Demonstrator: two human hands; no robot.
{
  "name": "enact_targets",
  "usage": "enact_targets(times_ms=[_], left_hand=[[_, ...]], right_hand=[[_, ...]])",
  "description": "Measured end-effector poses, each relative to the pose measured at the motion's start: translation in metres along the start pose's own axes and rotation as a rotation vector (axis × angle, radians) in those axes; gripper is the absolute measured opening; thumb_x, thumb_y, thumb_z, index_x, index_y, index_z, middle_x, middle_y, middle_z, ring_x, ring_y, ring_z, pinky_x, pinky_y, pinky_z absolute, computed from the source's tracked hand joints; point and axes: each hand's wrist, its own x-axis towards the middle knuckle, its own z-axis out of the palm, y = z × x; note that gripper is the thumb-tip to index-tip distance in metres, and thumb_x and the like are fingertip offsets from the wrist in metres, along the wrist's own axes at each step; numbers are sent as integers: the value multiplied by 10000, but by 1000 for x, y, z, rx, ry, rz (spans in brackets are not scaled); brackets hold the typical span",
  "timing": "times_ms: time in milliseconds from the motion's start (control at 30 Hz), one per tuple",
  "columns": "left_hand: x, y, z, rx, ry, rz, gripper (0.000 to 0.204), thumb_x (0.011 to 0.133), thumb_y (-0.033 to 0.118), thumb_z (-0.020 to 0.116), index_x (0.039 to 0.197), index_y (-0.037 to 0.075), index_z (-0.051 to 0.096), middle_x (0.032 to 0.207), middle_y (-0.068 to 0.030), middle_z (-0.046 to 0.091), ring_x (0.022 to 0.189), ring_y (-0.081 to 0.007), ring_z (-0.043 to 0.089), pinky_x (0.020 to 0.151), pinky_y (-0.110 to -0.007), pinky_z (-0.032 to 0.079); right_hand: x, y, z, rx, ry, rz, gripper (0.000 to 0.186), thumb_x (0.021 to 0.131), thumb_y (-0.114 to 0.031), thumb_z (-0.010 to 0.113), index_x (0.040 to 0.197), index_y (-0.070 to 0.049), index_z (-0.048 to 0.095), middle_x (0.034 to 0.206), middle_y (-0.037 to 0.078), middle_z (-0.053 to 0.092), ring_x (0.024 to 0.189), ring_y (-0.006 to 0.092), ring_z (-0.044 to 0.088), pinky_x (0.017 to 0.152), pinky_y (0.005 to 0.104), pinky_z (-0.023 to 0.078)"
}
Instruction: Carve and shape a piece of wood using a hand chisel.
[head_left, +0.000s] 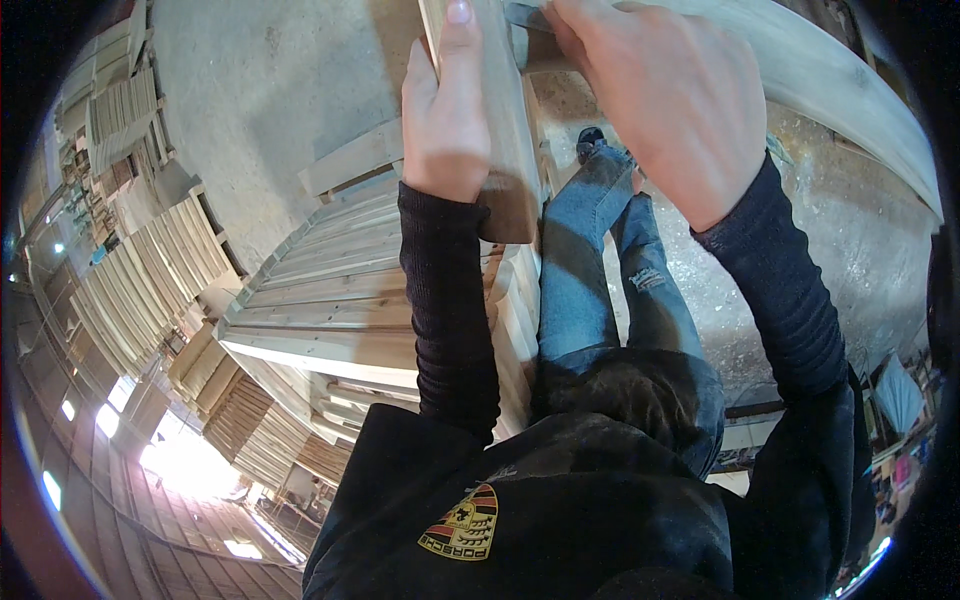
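Head view: the wooden board (510, 130) is clasped at its left edge by the left hand (448, 130), with the thumb laid along it. The right hand (680, 100) is curled by the board's right side, near a dark flat piece (530, 18); since its fingertips are hidden, whether anything is gripped cannot be told. For sound handling, the board is best braced firmly, the right hand's pressure applied evenly, and the left thumb placed clear of its path. The board is set against the left palm and just left of the right hand, its near end pointed toward the body. Beyond it, stacked planks (330, 290) are seen, and farther off, pale boards (150, 285) beside the grey floor (270, 110).
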Motion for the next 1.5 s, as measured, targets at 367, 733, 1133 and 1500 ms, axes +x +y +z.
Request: enact_targets(times_ms=[367,733,1133,1500], left_hand=[[1,-2,-9,-38,-14,-227,562,1103,376,296,1269,-79,581,1176,-136,642,1076,-203,587,941,-335,458],[5,-25,-4,-58,170,-38,504,1057,460,453,1005,-27,571,850,-19,527,801,-136,466,769,-302,433],[-3,-11,-7,-78,101,-152,585,1068,498,369,1165,-42,573,939,-76,607,875,-157,556,812,-296,459],[-8,12,-4,-128,69,-231,632,1074,483,354,1372,-66,449,1311,-118,514,1181,-182,487,1014,-300,372]], right_hand=[[-25,3,26,-146,209,-132,183,987,-323,575,961,-143,590,635,99,638,546,313,635,475,390,476],[-28,28,5,2,194,-70,136,982,-251,601,985,-115,617,694,109,629,618,343,618,544,425,459],[-18,27,-9,107,189,-138,129,952,-170,626,1050,-87,636,826,120,634,723,351,622,622,433,468],[17,12,-31,35,31,-65,257,947,-230,606,796,-24,577,630,145,584,616,335,624,570,433,484]])
